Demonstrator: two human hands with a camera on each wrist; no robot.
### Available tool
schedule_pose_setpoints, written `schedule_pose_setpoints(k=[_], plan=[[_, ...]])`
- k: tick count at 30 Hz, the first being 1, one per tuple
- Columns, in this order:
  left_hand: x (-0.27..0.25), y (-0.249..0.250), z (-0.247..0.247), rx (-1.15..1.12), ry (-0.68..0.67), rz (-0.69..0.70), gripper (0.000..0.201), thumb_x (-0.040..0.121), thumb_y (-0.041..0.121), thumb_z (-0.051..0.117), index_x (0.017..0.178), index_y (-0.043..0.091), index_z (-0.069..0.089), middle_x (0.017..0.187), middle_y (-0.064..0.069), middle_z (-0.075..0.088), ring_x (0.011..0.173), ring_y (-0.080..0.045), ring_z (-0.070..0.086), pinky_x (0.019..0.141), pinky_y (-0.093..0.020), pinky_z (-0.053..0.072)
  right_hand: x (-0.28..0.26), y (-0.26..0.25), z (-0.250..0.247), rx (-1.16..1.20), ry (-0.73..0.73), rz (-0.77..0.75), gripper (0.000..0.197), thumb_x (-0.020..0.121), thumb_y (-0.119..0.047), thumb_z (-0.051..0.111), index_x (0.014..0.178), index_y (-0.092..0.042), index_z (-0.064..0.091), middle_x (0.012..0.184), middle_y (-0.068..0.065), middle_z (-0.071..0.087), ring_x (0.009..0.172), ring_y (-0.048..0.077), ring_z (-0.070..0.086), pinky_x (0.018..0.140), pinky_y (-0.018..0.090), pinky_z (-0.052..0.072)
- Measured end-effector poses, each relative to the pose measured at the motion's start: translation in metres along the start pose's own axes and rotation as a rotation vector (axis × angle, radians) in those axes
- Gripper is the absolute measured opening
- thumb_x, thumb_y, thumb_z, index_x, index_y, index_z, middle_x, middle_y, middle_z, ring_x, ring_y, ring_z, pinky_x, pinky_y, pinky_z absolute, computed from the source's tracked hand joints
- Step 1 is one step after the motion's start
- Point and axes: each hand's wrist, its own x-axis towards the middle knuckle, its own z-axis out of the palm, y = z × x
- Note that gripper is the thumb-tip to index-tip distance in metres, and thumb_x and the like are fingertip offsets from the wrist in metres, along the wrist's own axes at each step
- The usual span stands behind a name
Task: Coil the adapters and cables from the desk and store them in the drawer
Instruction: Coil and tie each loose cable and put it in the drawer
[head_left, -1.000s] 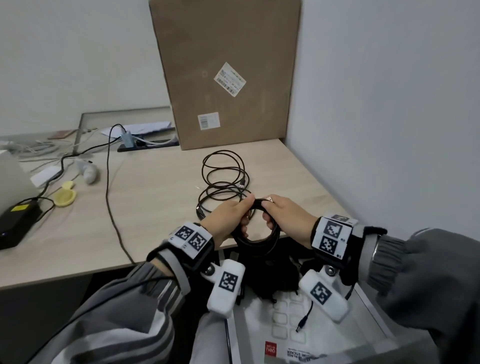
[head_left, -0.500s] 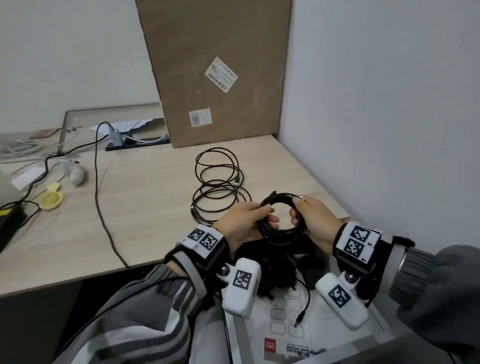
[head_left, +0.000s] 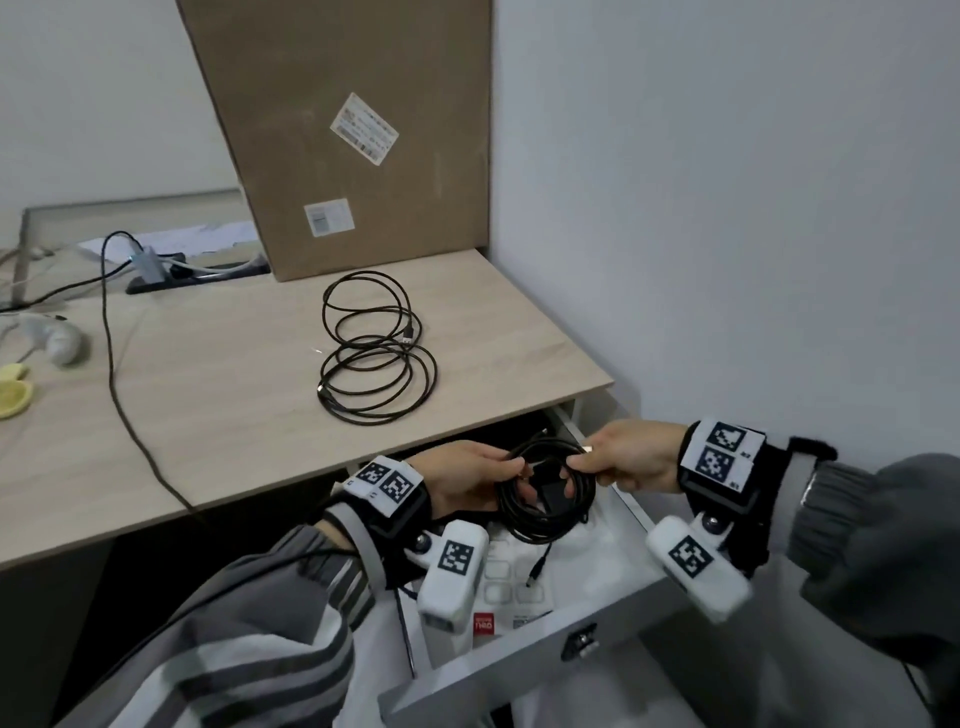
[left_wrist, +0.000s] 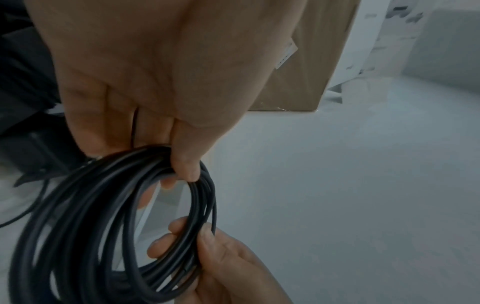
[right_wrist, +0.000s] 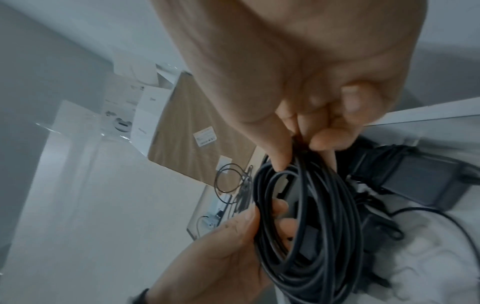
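Both hands hold one coiled black cable (head_left: 545, 512) over the open white drawer (head_left: 519, 654) under the desk's right end. My left hand (head_left: 470, 480) pinches the coil's left side, my right hand (head_left: 626, 460) its right side. The left wrist view shows the coil (left_wrist: 109, 226) between my left fingers (left_wrist: 187, 164) and the right hand (left_wrist: 221, 257). In the right wrist view the coil (right_wrist: 311, 216) hangs from my right fingers (right_wrist: 280, 152), with a black adapter (right_wrist: 428, 183) in the drawer behind it. A second thin black cable (head_left: 376, 348) lies loosely coiled on the desk (head_left: 208, 415).
A tall cardboard box (head_left: 343, 130) leans on the wall behind the desk cable. A black wire (head_left: 111, 332) runs across the desk and off its front edge. White and yellow small objects (head_left: 31, 364) lie at far left. A loose plug end (head_left: 535, 571) rests in the drawer.
Both hands have carried the coiled cable down from the desk's edge to over the open drawer. The head view has swung right and down, showing more of the drawer.
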Motion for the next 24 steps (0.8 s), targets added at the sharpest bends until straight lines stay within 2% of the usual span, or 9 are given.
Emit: schedule_pose_setpoints(k=[3, 7, 10, 13, 16, 18, 20, 22, 24], plan=[[0.010, -0.015, 0.006, -0.015, -0.010, -0.093, 0.013, 0.097, 0.008, 0.051, 0.093, 0.005, 0.064, 0.077, -0.005, 0.071, 0.068, -0.009, 0.069, 0.063, -0.019, 0.056, 0.010, 0.015, 0.001, -0.077, -0.058, 0.114, 0.014, 0.093, -0.022, 0.059, 0.087, -0.009, 0.063, 0.092, 0.015, 0.061, 0.058, 0.010, 0.037, 0.045, 0.017, 0.025], [0.026, -0.034, 0.007, -0.013, 0.018, -0.142, 0.014, 0.096, 0.005, 0.051, 0.087, 0.003, 0.061, 0.064, -0.002, 0.068, 0.059, -0.009, 0.066, 0.063, -0.021, 0.057, 0.018, 0.025, 0.005, -0.048, -0.083, 0.185, 0.013, 0.096, -0.011, 0.053, 0.084, -0.008, 0.059, 0.076, 0.003, 0.070, 0.053, 0.006, 0.043, 0.043, 0.013, 0.029], [0.039, -0.044, 0.005, -0.015, 0.041, -0.184, 0.013, 0.095, 0.004, 0.053, 0.086, 0.002, 0.062, 0.063, -0.004, 0.067, 0.057, -0.011, 0.066, 0.064, -0.026, 0.057, 0.026, 0.031, 0.006, -0.075, -0.114, 0.214, 0.012, 0.094, -0.010, 0.056, 0.083, -0.008, 0.058, 0.081, 0.005, 0.070, 0.053, 0.005, 0.046, 0.043, 0.013, 0.031], [0.052, -0.050, 0.003, 0.019, 0.057, -0.212, 0.013, 0.095, 0.003, 0.054, 0.085, 0.003, 0.063, 0.064, -0.005, 0.067, 0.064, -0.015, 0.064, 0.083, -0.034, 0.054, 0.032, 0.033, 0.004, -0.093, -0.097, 0.262, 0.005, 0.091, -0.009, 0.060, 0.086, -0.008, 0.059, 0.085, 0.007, 0.067, 0.054, 0.006, 0.052, 0.044, 0.014, 0.033], [0.065, -0.055, 0.002, 0.071, 0.058, -0.242, 0.011, 0.094, 0.004, 0.056, 0.085, 0.004, 0.062, 0.064, -0.005, 0.066, 0.072, -0.019, 0.061, 0.093, -0.039, 0.048, 0.036, 0.031, 0.000, -0.165, -0.111, 0.317, 0.013, 0.088, -0.018, 0.065, 0.092, -0.006, 0.062, 0.082, 0.005, 0.067, 0.064, 0.008, 0.057, 0.056, 0.016, 0.039], [0.071, -0.057, 0.003, 0.129, 0.057, -0.273, 0.012, 0.093, 0.005, 0.059, 0.082, 0.004, 0.063, 0.070, -0.008, 0.066, 0.080, -0.024, 0.061, 0.092, -0.041, 0.049, 0.038, 0.031, -0.005, -0.263, -0.063, 0.326, 0.035, 0.084, -0.029, 0.071, 0.106, -0.002, 0.063, 0.091, 0.007, 0.068, 0.079, 0.014, 0.058, 0.074, 0.022, 0.047], [0.079, -0.059, 0.006, 0.242, 0.064, -0.304, 0.011, 0.090, 0.010, 0.064, 0.081, 0.004, 0.066, 0.083, -0.012, 0.066, 0.087, -0.028, 0.060, 0.088, -0.040, 0.049, 0.037, 0.028, -0.009, -0.312, 0.014, 0.284, 0.047, 0.082, -0.033, 0.072, 0.118, -0.005, 0.059, 0.107, 0.005, 0.064, 0.099, 0.015, 0.059, 0.087, 0.028, 0.051], [0.087, -0.061, 0.011, 0.391, 0.078, -0.335, 0.020, 0.088, 0.020, 0.069, 0.090, 0.001, 0.066, 0.092, -0.014, 0.065, 0.094, -0.032, 0.063, 0.087, -0.038, 0.050, 0.031, 0.022, -0.011, -0.287, 0.055, 0.215, 0.048, 0.086, -0.031, 0.068, 0.125, -0.007, 0.055, 0.124, 0.003, 0.057, 0.112, 0.015, 0.055, 0.094, 0.032, 0.051], [0.096, -0.063, 0.014, 0.512, 0.071, -0.381, 0.038, 0.085, 0.030, 0.071, 0.104, -0.002, 0.064, 0.101, -0.016, 0.067, 0.099, -0.035, 0.065, 0.091, -0.037, 0.051, 0.024, 0.014, -0.011, -0.270, 0.069, 0.163, 0.044, 0.090, -0.029, 0.063, 0.128, -0.007, 0.054, 0.128, 0.002, 0.054, 0.115, 0.015, 0.054, 0.094, 0.032, 0.049]])
